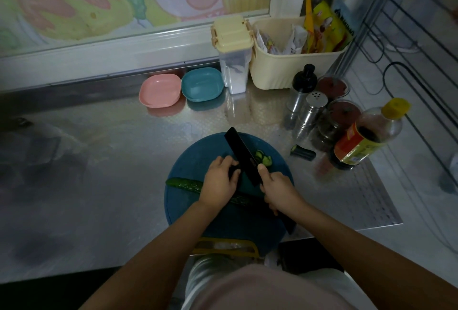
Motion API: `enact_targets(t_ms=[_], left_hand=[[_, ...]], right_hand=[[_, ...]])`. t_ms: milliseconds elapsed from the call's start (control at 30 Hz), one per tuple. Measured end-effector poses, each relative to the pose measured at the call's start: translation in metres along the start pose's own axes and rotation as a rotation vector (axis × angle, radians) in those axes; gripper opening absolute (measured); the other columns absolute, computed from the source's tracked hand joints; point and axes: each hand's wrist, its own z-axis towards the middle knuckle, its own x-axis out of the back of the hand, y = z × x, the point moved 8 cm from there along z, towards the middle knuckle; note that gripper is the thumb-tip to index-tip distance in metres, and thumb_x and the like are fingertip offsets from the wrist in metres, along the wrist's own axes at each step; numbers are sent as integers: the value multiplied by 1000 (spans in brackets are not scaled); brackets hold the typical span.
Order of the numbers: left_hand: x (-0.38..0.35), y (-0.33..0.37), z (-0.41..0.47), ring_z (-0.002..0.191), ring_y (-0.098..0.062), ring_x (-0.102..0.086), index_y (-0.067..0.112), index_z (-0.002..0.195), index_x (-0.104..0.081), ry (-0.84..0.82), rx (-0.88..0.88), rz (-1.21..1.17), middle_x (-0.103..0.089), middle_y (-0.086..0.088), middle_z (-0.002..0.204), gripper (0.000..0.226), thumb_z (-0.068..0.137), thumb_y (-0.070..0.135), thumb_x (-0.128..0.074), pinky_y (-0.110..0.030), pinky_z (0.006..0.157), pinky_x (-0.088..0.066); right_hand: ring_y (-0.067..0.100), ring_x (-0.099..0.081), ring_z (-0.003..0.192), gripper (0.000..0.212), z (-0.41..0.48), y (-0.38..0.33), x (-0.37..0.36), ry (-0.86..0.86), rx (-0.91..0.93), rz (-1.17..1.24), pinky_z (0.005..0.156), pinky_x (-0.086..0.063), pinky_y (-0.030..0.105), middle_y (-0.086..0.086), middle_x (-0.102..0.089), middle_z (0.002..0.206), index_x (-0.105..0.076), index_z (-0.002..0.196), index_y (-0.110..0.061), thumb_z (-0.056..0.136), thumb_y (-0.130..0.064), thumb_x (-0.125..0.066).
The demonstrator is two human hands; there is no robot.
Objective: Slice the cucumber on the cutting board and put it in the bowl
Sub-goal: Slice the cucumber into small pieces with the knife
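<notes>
From the head camera, a round dark-blue cutting board (pixel 198 210) lies on a stainless steel counter (pixel 111 173), overhanging the counter's near edge. Across the board lies a long dark-green cucumber (pixel 184 185) with bumpy skin; its tapered tip points to the board's left rim, and the rest runs rightward beneath both hands, so its cut end is hidden. The left hand (pixel 219 181) presses down on a dark piece on the board with fingers curled, knuckles just beside the blade. The right hand (pixel 278 190) is clenched around the handle of a black rectangular cleaver (pixel 244 154), thumb lying along the blade's back corner; the blade stands on edge and angles away toward the board's far rim. On the far-right part of the board, just right of the blade, sits a small cluster of pale green cucumber slices (pixel 264 157) with dark rims. Off the board to its right, on the counter, rests a short dark cucumber end piece (pixel 302 152). Well beyond the board's far rim, against the wall, sit a pink rounded-square plastic bowl (pixel 159 90) and a teal rounded-square plastic bowl (pixel 202 84), side by side and touching. To the board's far right stands a cluster of seasoning bottles, including a yellow-capped soy sauce bottle (pixel 366 136).
</notes>
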Motion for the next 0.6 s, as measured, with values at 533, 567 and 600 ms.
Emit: enact_targets(t_ms=[533,567,600], left_hand=[[1,-1,-3,79,-21,-53,5,97,-60,16,6,-15,-54,-10,91,12,86,10,-63,-25,66,-41],[0,0,-3,79,-21,-53,5,97,-60,16,3,-15,-54,-9,91,12,87,9,-63,-26,66,-42],[1,0,-3,80,-21,-54,6,97,-60,16,-1,-15,-54,-9,91,11,87,10,-62,-27,66,-43]], right_hand=[[21,-49,42,62,17,-2,-13,-29,-40,-152,40,-40,23,9,-51,58,-46,62,-9,98,-52,-20],[21,-49,41,63,16,-1,-12,-27,-40,-154,39,-39,23,9,-51,57,-46,61,-10,99,-52,-20],[20,-48,40,63,15,0,-10,-26,-40,-154,38,-38,22,8,-50,55,-46,60,-10,99,-52,-20]])
